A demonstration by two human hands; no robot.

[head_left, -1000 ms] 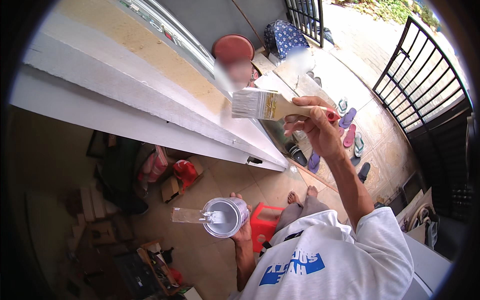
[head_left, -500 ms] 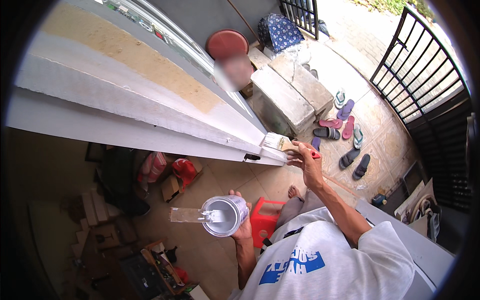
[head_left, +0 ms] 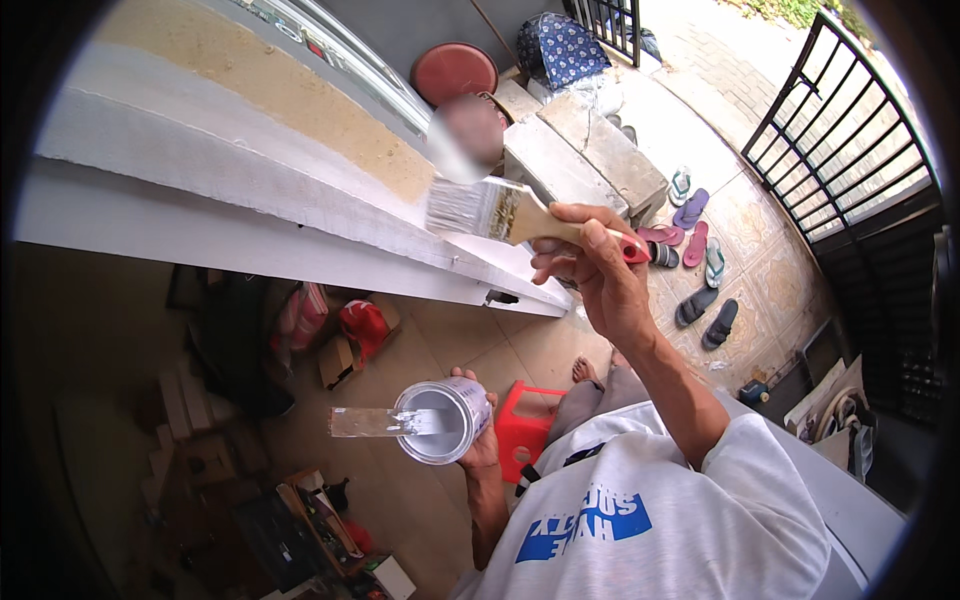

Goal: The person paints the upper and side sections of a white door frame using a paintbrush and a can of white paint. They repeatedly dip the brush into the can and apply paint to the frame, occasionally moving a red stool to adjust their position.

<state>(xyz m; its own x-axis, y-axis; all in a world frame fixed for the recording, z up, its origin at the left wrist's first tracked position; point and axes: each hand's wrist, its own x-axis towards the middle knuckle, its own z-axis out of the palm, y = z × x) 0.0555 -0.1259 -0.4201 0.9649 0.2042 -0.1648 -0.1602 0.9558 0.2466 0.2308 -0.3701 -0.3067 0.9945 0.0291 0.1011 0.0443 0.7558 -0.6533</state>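
My right hand (head_left: 605, 262) grips a wide paintbrush (head_left: 525, 218) by its pale wooden handle with a red end. White paint coats the bristles, which point left in front of a long white-painted frame (head_left: 300, 190); whether they touch it I cannot tell. A tan, unpainted-looking strip (head_left: 270, 85) runs along the frame's upper side. Lower down, my left hand (head_left: 483, 440) is wrapped round an open paint can (head_left: 437, 452) with light paint inside. Across the can's rim lies a flat, paint-smeared stick (head_left: 370, 422), jutting out to the left.
A red plastic stool (head_left: 525, 425) stands close to my legs. Several sandals (head_left: 690, 305) lie on the tiles to the right, near a black metal gate (head_left: 840, 140). Concrete blocks (head_left: 575, 165) sit beyond the brush. Boxes and tools (head_left: 320, 520) crowd the lower left.
My right hand has lifted the paintbrush off the frame's far end and brought it up and left, closer to me. The can in my left hand has shifted slightly.
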